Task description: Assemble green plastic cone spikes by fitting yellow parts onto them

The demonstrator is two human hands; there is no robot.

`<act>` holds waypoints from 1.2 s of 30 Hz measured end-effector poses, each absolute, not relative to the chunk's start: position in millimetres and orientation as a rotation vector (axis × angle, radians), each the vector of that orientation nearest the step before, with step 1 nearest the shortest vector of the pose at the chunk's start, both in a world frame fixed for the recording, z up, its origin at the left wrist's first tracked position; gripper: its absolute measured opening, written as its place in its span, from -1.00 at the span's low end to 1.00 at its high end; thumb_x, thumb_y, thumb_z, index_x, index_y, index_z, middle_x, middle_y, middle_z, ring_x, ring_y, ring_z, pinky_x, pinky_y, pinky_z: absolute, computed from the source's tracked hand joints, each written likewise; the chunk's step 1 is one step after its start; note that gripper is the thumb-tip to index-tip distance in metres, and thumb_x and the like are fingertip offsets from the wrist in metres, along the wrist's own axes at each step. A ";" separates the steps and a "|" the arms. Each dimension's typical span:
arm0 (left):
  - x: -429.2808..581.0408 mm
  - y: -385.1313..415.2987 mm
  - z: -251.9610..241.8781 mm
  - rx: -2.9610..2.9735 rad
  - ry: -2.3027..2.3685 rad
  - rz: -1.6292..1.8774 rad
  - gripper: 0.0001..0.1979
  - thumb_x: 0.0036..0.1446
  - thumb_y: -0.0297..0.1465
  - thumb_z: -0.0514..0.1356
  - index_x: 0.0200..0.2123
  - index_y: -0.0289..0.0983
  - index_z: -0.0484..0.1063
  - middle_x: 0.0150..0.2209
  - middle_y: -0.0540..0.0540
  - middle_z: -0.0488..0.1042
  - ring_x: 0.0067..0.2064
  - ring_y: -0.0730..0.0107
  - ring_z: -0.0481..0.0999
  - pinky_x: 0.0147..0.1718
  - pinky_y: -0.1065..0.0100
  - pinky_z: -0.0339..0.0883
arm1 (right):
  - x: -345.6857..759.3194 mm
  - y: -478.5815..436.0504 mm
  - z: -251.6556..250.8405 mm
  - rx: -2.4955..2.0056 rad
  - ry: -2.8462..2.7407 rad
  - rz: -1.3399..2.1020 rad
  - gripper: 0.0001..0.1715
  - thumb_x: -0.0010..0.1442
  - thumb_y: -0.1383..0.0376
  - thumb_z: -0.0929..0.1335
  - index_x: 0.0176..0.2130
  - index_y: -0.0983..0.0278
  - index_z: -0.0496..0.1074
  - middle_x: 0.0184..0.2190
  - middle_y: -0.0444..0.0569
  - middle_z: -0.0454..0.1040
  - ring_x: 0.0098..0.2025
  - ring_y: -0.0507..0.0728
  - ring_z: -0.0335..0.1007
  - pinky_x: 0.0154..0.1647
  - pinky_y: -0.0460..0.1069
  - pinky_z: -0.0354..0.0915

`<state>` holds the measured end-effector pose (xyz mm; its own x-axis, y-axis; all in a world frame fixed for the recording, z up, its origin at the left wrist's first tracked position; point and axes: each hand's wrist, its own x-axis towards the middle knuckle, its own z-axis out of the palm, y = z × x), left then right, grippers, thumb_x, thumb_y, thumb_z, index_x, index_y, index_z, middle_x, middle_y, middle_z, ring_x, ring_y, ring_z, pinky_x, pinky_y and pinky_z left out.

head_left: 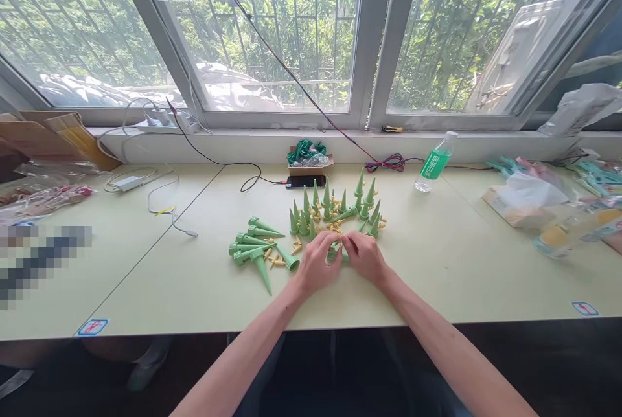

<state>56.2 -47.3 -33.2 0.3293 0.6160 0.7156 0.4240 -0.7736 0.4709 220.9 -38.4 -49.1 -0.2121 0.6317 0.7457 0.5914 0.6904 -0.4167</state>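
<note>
My left hand (318,263) and my right hand (365,256) meet over the table, fingertips pinched together. What they pinch is mostly hidden, with a trace of pale yellow showing between them. Part of a green piece (345,256) shows just beneath the fingers. Beyond my hands, several green plastic spikes (306,202) stand point up, with small yellow valve-like pieces (335,225) scattered among them. To the left lies a pile of more green spikes (253,240), some hollow at the wide end. Loose yellow pieces (296,245) rest between that pile and my left hand.
A black phone (306,182) lies before a small box (311,169) at the back. A bottle with a green label (434,163) stands back right, near a tissue box (518,203). Cables (170,210) cross the left side. The table's front edge runs below my wrists.
</note>
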 end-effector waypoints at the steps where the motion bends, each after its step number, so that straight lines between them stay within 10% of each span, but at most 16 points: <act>1: 56.4 -47.1 -33.0 2.387 0.952 1.401 -0.73 0.16 -0.53 0.13 -0.06 -0.20 0.33 -0.15 -0.14 0.47 -0.15 0.33 0.50 -0.33 0.36 0.43 | 221.0 -38.4 -49.1 -0.959 -1.889 0.046 -0.67 0.39 0.30 0.20 -0.43 0.27 0.30 -0.59 -0.15 0.30 -0.58 -0.02 0.14 -0.52 -0.09 0.09; 36: 58.2 -42.0 -43.2 2.345 1.118 1.392 -0.63 0.04 -0.51 0.20 -0.05 -0.22 0.28 -0.18 -0.09 0.48 -0.38 0.46 0.44 -0.43 0.41 0.34 | 220.0 -39.7 -47.0 -0.953 -1.952 0.071 -0.59 0.37 0.33 0.17 -0.53 0.25 0.24 -0.66 -0.18 0.22 -0.63 -0.03 0.05 -0.53 -0.09 0.05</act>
<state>58.2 -42.0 -43.2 0.2732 0.6891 0.6712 0.5070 -0.6961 0.5083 220.0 -39.7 -47.0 -0.2651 0.6440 0.7176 0.5903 0.6969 -0.4073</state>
